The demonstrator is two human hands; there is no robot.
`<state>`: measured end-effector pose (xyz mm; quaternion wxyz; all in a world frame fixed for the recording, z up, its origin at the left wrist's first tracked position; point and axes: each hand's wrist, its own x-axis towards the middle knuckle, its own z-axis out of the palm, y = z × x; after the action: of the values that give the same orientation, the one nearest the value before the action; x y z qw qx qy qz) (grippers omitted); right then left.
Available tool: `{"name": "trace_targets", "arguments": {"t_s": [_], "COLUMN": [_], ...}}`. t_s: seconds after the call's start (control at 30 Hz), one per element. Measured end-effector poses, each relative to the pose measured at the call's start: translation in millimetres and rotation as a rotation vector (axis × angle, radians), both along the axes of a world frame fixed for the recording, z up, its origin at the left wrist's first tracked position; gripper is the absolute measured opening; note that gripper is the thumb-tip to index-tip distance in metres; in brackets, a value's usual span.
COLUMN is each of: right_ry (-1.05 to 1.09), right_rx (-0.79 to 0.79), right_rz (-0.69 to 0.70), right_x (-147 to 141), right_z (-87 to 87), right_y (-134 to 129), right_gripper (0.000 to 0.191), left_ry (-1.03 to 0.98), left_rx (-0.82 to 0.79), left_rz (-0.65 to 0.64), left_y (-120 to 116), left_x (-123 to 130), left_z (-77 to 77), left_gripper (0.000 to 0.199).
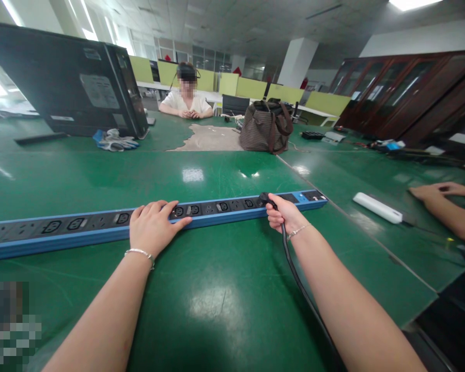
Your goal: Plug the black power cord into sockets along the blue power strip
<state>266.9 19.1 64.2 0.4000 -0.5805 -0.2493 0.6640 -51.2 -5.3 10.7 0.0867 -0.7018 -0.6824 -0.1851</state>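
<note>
Power strip: the long blue-and-black power strip [207, 210] is lying across the green table [217, 305], running from the left edge of my view to just past the right hand, its sockets facing up.
Left hand: I am resting the left hand [153, 222] on the strip, fingers lying across its top and thumb pointing out to the right (a spread hold, rather than a pinch).
Right hand: I am pinching the black plug [264, 199] with the right hand [283, 213], the thumb lying along it and the other fingers curling below.
Plug: it is sitting over the strip near the right end (from here I cannot tell how deep it is going).
Cable: the black cable [294, 266] is trailing from beneath the right hand, down past the forearm.
Right side: a white device [377, 207] is lying near the strip's right end, and a co-worker's hands [436, 191] are resting beyond it.
Far side: a person in a white top [188, 101] is sitting with hands together, while a brown bag [264, 126] is standing on the table.
Far left: a black computer case [81, 88] is standing behind some gloves [116, 140].
</note>
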Motion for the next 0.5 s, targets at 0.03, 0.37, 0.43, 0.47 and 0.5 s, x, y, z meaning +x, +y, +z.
{"name": "trace_targets", "arguments": {"t_s": [0.03,0.37,0.43,0.47,0.5], "right_ry": [0.016,-0.159,-0.172,-0.18,-0.187], "right_rx": [-0.007,-0.016,-0.015,-0.014,-0.012], "right_rz": [0.008,-0.002,-0.001,0.0,0.0], "right_x": [0.9,-10.0,-10.0,-9.6,-9.1], "right_z": [-0.4,-5.7,-6.2,-6.5,-6.8], "right_y": [1.0,1.4,1.3,1.5,1.5], "right_gripper": [0.044,0.045,0.045,0.045,0.044], "left_ry": [0.005,0.024,0.022,0.021,0.021], "left_rx": [-0.002,0.011,0.005,0.0,-0.006], "left_rz": [0.003,0.002,0.004,0.003,0.001], "left_y": [0.1,-0.5,-0.9,-1.0,-1.2], "left_x": [0.1,-0.1,0.3,0.5,0.7], "left_z": [0.1,0.8,1.3,1.6,1.9], "left_gripper": [0.06,0.06,0.06,0.06,0.061]}}
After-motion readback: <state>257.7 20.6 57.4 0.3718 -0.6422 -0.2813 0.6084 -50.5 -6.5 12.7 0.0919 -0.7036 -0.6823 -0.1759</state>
